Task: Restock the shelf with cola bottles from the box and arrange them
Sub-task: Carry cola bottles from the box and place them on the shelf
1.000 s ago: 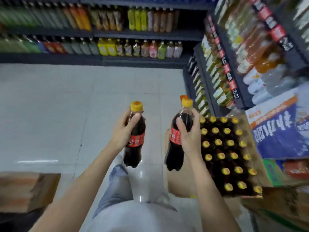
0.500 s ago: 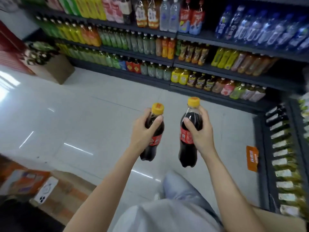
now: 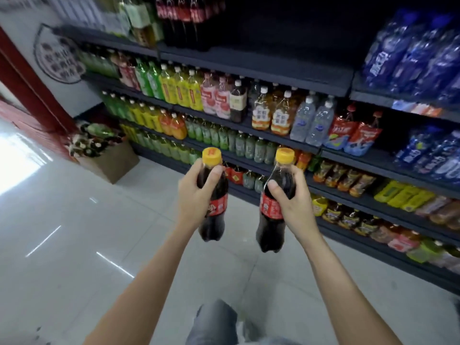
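Note:
My left hand [image 3: 193,195] grips the neck of a cola bottle [image 3: 214,212] with a yellow cap and a red label. My right hand [image 3: 292,202] holds a second cola bottle [image 3: 270,220] of the same kind by its shoulder. Both bottles hang upright in the air above the floor, side by side and apart. Ahead stands a dark drink shelf [image 3: 273,70]. Large cola bottles [image 3: 185,18] stand on its top level, with a dark unfilled stretch to their right. The box of cola is out of view.
The shelf rows hold green, yellow, pink and clear drink bottles [image 3: 216,98], and blue water bottles [image 3: 418,51] at right. An open cardboard box [image 3: 109,160] of bottles stands on the white tiled floor at the shelf's left end. My leg [image 3: 214,319] shows below.
My view has swung left and closer to the long drink shelf, which now fills the upper frame. Both hands still carry their bottles, held slightly higher and nearer the shelf.

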